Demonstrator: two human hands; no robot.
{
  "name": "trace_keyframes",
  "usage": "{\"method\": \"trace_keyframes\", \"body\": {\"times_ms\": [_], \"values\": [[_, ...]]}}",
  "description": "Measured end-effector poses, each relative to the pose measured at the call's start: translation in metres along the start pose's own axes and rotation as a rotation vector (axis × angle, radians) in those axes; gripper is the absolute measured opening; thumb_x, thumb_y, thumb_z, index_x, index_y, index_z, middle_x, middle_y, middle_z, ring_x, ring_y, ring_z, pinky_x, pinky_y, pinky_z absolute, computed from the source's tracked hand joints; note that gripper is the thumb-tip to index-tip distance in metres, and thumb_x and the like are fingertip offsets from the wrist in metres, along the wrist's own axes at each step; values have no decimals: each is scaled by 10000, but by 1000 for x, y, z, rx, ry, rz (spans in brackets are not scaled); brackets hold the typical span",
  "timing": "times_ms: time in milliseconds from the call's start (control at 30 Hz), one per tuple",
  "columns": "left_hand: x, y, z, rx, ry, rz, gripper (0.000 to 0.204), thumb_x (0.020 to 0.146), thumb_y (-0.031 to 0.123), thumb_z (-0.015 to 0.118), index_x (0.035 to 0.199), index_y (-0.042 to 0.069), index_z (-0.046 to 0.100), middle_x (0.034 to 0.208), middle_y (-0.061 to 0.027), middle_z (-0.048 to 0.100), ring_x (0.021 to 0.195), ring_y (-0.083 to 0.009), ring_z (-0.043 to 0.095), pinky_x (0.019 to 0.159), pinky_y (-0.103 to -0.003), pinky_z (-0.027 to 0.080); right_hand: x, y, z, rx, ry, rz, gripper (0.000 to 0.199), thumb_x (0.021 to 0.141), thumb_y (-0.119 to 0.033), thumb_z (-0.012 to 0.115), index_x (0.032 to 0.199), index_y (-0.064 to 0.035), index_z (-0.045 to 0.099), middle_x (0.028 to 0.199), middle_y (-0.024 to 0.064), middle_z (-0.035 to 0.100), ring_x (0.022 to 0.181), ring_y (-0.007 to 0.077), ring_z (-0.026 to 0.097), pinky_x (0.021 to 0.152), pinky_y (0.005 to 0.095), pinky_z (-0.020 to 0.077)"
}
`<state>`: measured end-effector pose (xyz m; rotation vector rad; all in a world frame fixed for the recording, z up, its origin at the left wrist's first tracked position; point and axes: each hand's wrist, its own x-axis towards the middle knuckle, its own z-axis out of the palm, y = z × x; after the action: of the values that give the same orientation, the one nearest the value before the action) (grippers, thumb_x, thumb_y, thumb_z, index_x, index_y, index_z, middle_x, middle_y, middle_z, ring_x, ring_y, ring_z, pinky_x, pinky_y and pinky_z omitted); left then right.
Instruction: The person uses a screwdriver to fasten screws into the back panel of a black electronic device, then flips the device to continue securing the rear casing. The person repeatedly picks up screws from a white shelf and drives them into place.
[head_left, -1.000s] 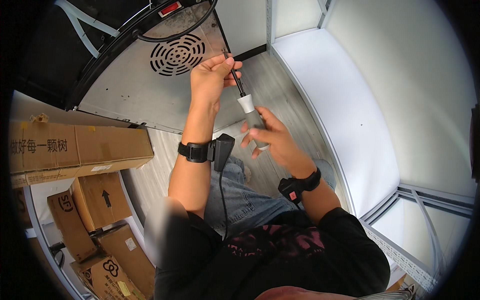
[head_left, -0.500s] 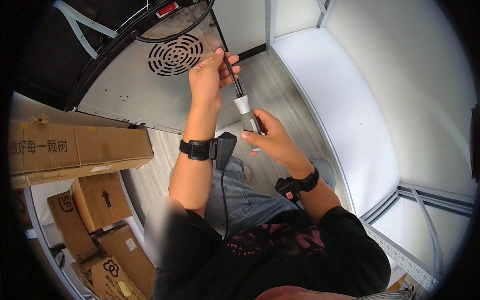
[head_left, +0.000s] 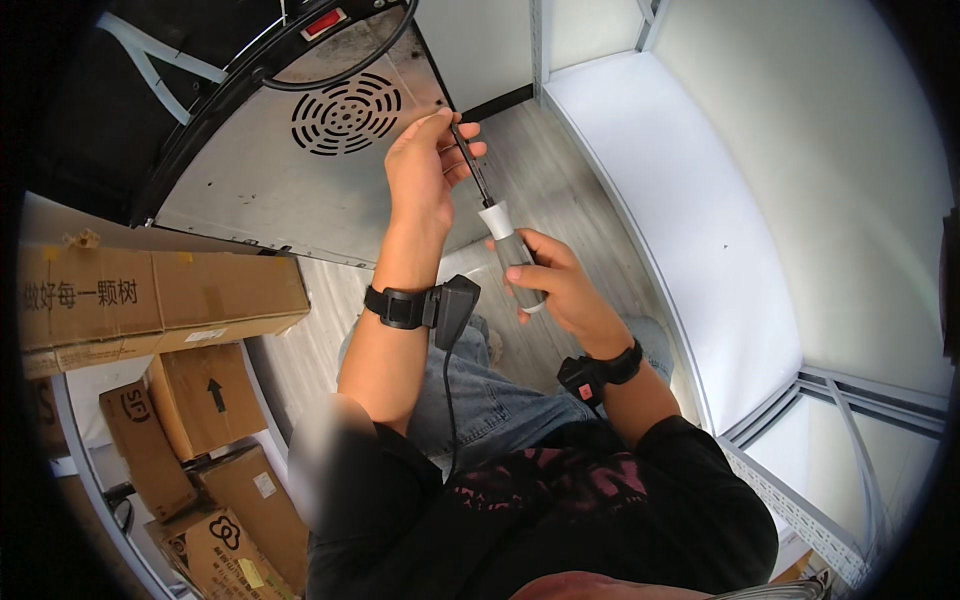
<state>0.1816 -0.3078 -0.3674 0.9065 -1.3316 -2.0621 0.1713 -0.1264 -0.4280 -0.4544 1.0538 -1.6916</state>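
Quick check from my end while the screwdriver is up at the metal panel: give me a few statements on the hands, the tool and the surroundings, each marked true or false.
1. The right hand grips the screwdriver by its grey handle. True.
2. The left hand rests flat on the cardboard boxes. False: its fingers pinch the screwdriver's dark shaft, up by the metal panel.
3. The metal panel has a round vent grille. True.
4. Both wrists are bare. False: each carries a black wrist strap.
5. The cardboard boxes lie to the person's right. False: they are stacked on the left.
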Motion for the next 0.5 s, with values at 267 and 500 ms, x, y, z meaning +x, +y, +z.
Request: {"method": "trace_keyframes", "body": {"times_ms": [267,500], "values": [[-9,-77,52,130,-224,30,146,914,164,509,959,45,581,842,-118,668,667,-174,629,578,-249,478,-45,30,-95,150,284,-95,363,830,-108,538,1167,22,498,831,60,557,651,106,518,540,236,409],[-9,-161,112,363,-488,-237,128,926,158,505,985,73,579,946,-122,668,732,-134,645,620,-237,492,-120,38,-182,28,544,-19,321,830,-196,619,1088,-21,545,778,38,573,631,92,524,521,227,401]]}}
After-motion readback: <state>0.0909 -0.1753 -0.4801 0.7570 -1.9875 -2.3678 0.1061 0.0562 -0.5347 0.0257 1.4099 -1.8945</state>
